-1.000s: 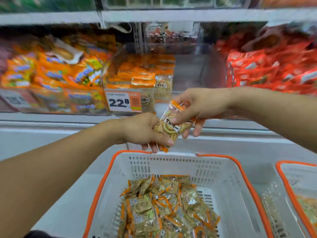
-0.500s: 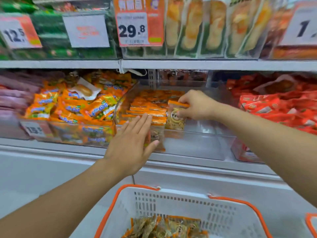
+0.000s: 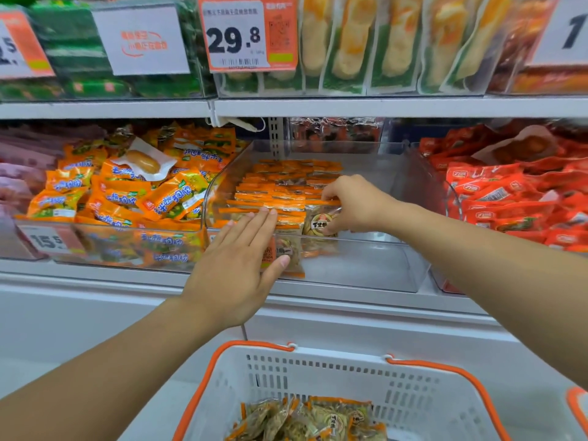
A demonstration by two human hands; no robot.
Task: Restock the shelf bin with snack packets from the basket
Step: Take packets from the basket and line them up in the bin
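Note:
A clear plastic shelf bin point(image 3: 366, 265) holds rows of orange-topped snack packets point(image 3: 280, 189) in its left half. My right hand point(image 3: 353, 203) reaches into the bin and pinches one snack packet point(image 3: 318, 222), upright beside the front row. My left hand point(image 3: 237, 259) is flat with straight fingers against the bin's front wall, fingertips at the rim by the front packets. Below, a white basket with orange rim point(image 3: 334, 370) holds several more of the same packets point(image 3: 308, 420).
The left bin point(image 3: 121, 246) is full of orange and yellow packets, the right bin of red packets point(image 3: 515, 198). An upper shelf point(image 3: 350, 106) carries green and yellow packs and a 29.8 price tag point(image 3: 246, 33). Another basket's orange corner point(image 3: 579, 405) shows at lower right.
A second ago both hands held the packet above the basket. My right hand carried it up into the bin and set it lower beside the row; my left hand let go and moved to the bin's front.

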